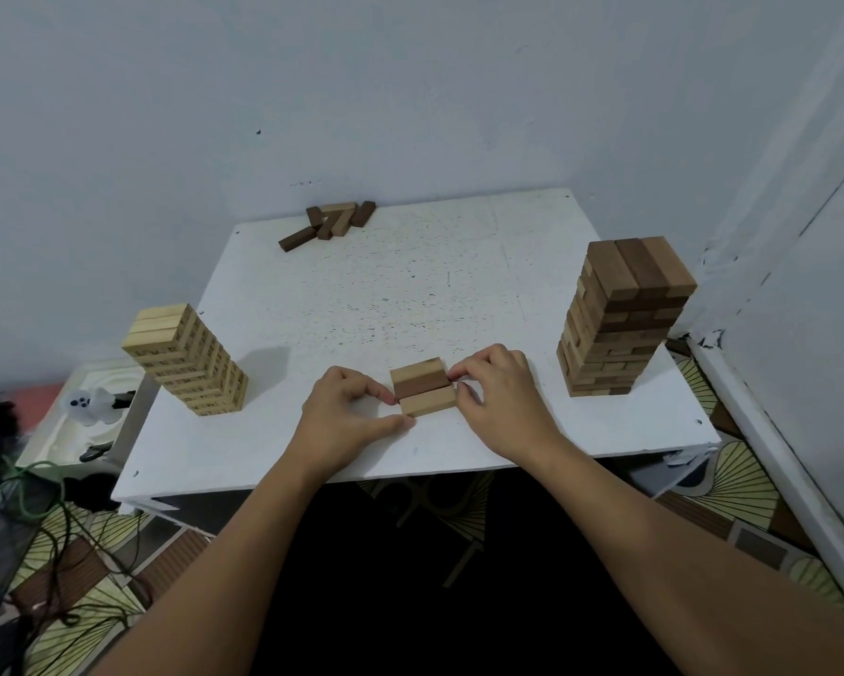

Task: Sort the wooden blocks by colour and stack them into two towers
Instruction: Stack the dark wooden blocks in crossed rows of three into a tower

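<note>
**Three Blocks Squared Up Between Two Towers**

Near the front edge of a white square tabletop (410,295), a person's two bare hands closed in on a row of three rectangular wooden blocks (424,386) lying side by side — two of a lighter brown with a darker one between them. The left hand (347,417) pinched the left ends of the row, its curled forefinger and thumb touching the wood; the right hand (498,397) did the same at the right ends, thumb and fingers bent around the blocks.

On the left side of the table stood a tower of pale yellow wooden blocks (186,358), while a taller tower of brown wooden blocks (625,314) rose on the right side, close to the wall. Both stood well apart from the hands. A small loose heap of brown and dark wooden blocks (330,224) lay at the far edge of the table.

Beside the table on the left sat a white moulded tray (64,431), and green cables (30,490) trailed over the patterned floor (747,485) — visible again at the right.
</note>
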The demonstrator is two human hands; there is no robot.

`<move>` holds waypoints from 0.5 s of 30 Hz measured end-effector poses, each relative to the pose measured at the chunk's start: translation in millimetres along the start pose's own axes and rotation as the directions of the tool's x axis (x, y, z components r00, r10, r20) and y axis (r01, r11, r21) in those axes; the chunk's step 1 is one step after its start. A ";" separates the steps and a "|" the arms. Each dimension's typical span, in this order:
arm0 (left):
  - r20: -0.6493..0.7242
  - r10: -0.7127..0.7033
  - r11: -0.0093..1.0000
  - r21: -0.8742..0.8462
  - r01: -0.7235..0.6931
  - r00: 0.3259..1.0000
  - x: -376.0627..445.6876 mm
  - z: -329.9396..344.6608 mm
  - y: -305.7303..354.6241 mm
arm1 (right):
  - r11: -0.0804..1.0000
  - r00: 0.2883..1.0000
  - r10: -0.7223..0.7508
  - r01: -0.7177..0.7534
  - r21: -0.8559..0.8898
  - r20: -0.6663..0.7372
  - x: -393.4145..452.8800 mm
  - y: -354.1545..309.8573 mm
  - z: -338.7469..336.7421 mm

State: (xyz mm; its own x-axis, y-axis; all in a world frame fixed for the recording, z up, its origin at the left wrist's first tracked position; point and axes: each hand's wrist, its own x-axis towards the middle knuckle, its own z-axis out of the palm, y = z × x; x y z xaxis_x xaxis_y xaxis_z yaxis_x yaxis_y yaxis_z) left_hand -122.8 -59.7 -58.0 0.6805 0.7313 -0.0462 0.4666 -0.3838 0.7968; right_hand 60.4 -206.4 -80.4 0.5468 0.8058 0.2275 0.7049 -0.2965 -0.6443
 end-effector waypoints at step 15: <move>0.052 -0.019 0.996 0.092 0.015 0.998 8.0 -1.2 -2.9 | 0.997 0.966 0.073 -0.075 -0.001 0.249 2.9 -7.7 -12.6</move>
State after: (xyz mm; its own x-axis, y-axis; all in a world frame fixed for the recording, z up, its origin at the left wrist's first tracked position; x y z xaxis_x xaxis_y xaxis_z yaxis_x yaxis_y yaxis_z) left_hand -119.4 -52.0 -59.9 0.6996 0.7085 -0.0927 0.5267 -0.4237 0.7370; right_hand 62.3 -208.3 -65.6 0.4671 0.8842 -0.0087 0.6624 -0.3564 -0.6590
